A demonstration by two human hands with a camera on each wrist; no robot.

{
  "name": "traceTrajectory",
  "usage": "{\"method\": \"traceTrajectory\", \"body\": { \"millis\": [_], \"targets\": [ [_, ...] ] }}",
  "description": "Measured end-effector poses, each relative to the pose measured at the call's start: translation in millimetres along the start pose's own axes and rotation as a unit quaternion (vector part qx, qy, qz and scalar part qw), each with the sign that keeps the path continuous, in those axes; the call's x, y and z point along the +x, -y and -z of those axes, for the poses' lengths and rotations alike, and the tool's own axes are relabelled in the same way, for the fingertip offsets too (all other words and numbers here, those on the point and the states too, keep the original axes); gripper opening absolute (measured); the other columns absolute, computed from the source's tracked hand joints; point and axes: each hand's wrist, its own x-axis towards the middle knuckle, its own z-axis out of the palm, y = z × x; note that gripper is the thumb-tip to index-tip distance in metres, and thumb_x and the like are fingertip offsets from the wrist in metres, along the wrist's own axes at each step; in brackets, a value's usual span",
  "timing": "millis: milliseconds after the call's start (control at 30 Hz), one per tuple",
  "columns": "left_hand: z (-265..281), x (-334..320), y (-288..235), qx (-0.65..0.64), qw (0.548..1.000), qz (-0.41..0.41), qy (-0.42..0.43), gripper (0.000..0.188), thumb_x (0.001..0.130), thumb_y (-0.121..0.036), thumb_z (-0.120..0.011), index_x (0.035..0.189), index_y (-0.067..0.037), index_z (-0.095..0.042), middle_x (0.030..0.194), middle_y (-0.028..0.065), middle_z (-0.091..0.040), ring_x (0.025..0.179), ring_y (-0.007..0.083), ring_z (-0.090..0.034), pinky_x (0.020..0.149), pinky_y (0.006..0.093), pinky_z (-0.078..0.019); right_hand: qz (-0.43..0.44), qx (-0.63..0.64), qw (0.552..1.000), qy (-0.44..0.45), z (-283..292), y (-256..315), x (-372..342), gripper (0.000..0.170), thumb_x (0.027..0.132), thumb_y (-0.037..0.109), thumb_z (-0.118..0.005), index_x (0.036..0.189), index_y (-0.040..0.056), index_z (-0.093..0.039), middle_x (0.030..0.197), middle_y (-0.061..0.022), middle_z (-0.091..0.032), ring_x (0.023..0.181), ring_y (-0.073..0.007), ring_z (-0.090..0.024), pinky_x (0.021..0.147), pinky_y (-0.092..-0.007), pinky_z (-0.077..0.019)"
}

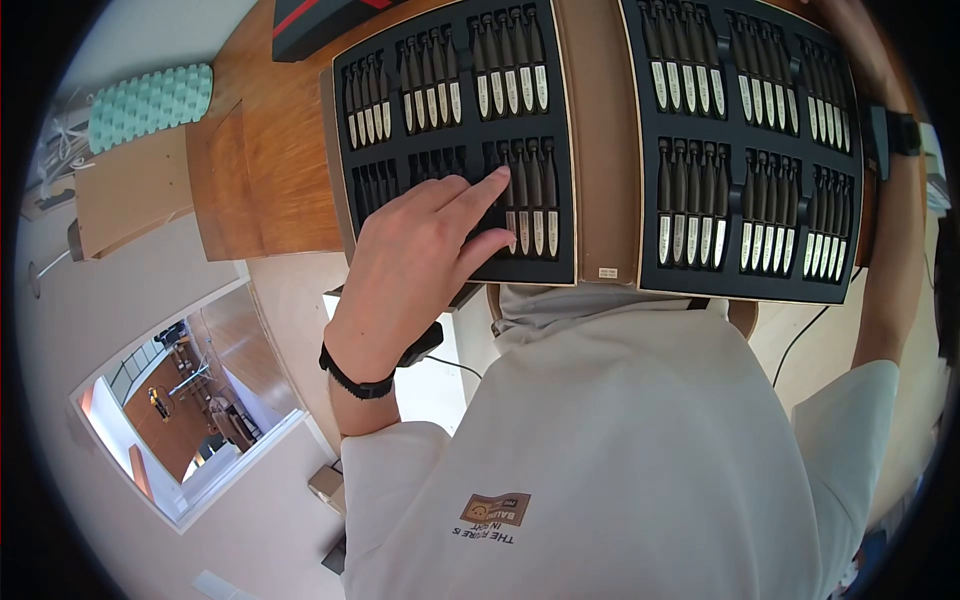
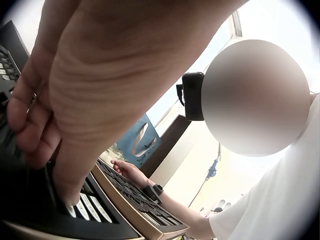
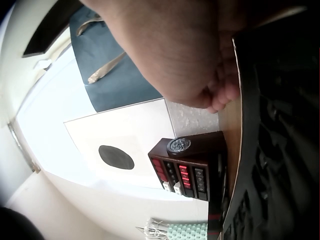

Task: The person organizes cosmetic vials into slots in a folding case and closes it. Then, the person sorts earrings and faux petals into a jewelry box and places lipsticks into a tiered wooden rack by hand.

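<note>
A wide case lies open in two halves, the left half (image 1: 460, 270) and the right half (image 1: 750, 285), both lined with black slotted foam. Slim dark pieces with white labelled ends (image 1: 690, 240) fill rows of slots; their exact kind is unclear. My left hand (image 1: 410, 240) is over the lower part of the left half. Its index fingertip is at the top of one slim piece, and its thumb touches the white end. In the left wrist view, that thumb (image 2: 70, 185) presses beside several white ends (image 2: 95, 209). My right hand (image 2: 129, 171) rests loosely by the right half's far edge.
The case lies on a wooden table (image 1: 265, 160). Behind it are a dark box with a red stripe (image 1: 320, 20), a green bumpy foam piece (image 1: 150, 105) and a cardboard piece (image 1: 135, 185). A blue bag (image 3: 105, 55) and a dark rack (image 3: 187, 165) stand beyond the right hand.
</note>
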Motion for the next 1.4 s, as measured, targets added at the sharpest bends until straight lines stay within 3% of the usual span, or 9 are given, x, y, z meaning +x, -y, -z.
{"method": "traceTrajectory", "body": {
  "millis": [233,467,567,667,867,967,1100,1167,1400],
  "targets": [
    [2.2,2.0,5.4,-0.026,1.0,0.005,0.013,0.051,0.084,-0.019,-0.083,0.133,-0.01,-0.07,0.081,0.0065,-0.059,0.068,0.0205,-0.059,0.064,0.0346,-0.0528,0.001,-0.015,1.0,0.003,0.0,-0.7,0.8,0.027,0.112,0.024,-0.055,0.115,0.0036,-0.073,0.089,0.0052,-0.064,0.078,-0.004,-0.056,0.073,-0.0201,-0.0473],
    [30.3,44.0,21.1,-0.047,0.996,-0.068,0.035,0.025,0.09,-0.02,-0.08,0.108,-0.003,-0.075,0.085,0.0088,-0.066,0.071,0.0212,-0.064,0.064,0.0327,-0.0508,0.022,-0.015,1.0,0.016,0.9,-1.3,-0.3,0.029,0.111,0.027,-0.056,0.115,0.0036,-0.073,0.09,0.005,-0.065,0.08,-0.0039,-0.056,0.074,-0.0199,-0.0475],
    [44.1,89.0,34.5,-0.018,0.996,-0.085,-0.036,0.021,0.092,-0.018,-0.078,0.104,-0.001,-0.075,0.089,0.0086,-0.072,0.075,0.0236,-0.07,0.07,0.0334,-0.0558,0.066,-0.019,0.997,0.025,5.6,-6.9,1.9,0.03,0.111,0.028,-0.057,0.115,0.0037,-0.073,0.091,0.0047,-0.065,0.081,-0.004,-0.057,0.075,-0.0196,-0.0478],
    [52.3,143.5,49.1,0.035,0.984,-0.121,-0.123,0.021,0.096,-0.016,-0.076,0.111,-0.002,-0.076,0.097,0.008,-0.074,0.08,0.0139,-0.068,0.074,0.0283,-0.0549,0.043,0.004,0.997,0.064,14.9,-13.0,9.5,0.03,0.111,0.028,-0.057,0.116,0.0037,-0.074,0.093,0.0044,-0.066,0.082,-0.0044,-0.058,0.076,-0.0195,-0.0484],
    [47.2,231.0,49.2,0.108,0.956,-0.232,-0.146,0.018,0.093,-0.01,-0.07,0.106,0.004,-0.071,0.095,0.0187,-0.071,0.084,0.0321,-0.069,0.075,0.0374,-0.0545,0.042,0.004,0.997,0.064,12.1,-9.2,7.1,0.031,0.111,0.029,-0.057,0.116,0.0035,-0.074,0.093,0.0034,-0.067,0.083,-0.0058,-0.059,0.077,-0.0206,-0.0498],
    [40.0,239.6,37.1,0.082,0.989,-0.105,-0.065,0.019,0.092,-0.013,-0.07,0.097,0.005,-0.068,0.093,0.0209,-0.071,0.084,0.0341,-0.069,0.074,0.0396,-0.0542,0.042,0.024,0.998,0.05,12.5,-12.9,8.0,0.031,0.11,0.028,-0.057,0.116,0.0028,-0.074,0.094,0.0024,-0.068,0.082,-0.0064,-0.059,0.077,-0.0212,-0.0503],
    [44.9,229.2,30.1,0.085,0.99,-0.101,-0.057,0.018,0.093,-0.012,-0.067,0.094,0.006,-0.068,0.089,0.0211,-0.071,0.081,0.0328,-0.07,0.074,0.0395,-0.054,0.05,0.02,0.995,0.082,16.9,-16.5,11.3,0.031,0.11,0.027,-0.057,0.116,0.0018,-0.073,0.094,0.002,-0.068,0.082,-0.0071,-0.059,0.077,-0.0215,-0.0504],
    [52.5,220.6,25.8,0.062,0.997,-0.041,-0.03,0.018,0.092,-0.011,-0.065,0.094,0.007,-0.07,0.087,0.0204,-0.072,0.08,0.0308,-0.071,0.074,0.0385,-0.0545,0.048,0.014,0.996,0.078,14.1,-14.6,9.2,0.031,0.11,0.027,-0.057,0.116,0.0015,-0.073,0.094,0.0019,-0.068,0.082,-0.0073,-0.059,0.077,-0.0215,-0.0503],
    [48.1,208.0,36.5,0.006,0.994,-0.103,-0.029,0.023,0.095,-0.015,-0.069,0.101,0.007,-0.074,0.09,0.0191,-0.074,0.08,0.0286,-0.072,0.073,0.0355,-0.0548,0.045,-0.01,0.997,0.067,14.3,-7.5,6.2,0.03,0.11,0.028,-0.058,0.114,0.003,-0.073,0.093,0.0023,-0.067,0.083,-0.0068,-0.058,0.078,-0.0216,-0.0497]
  ]
}}
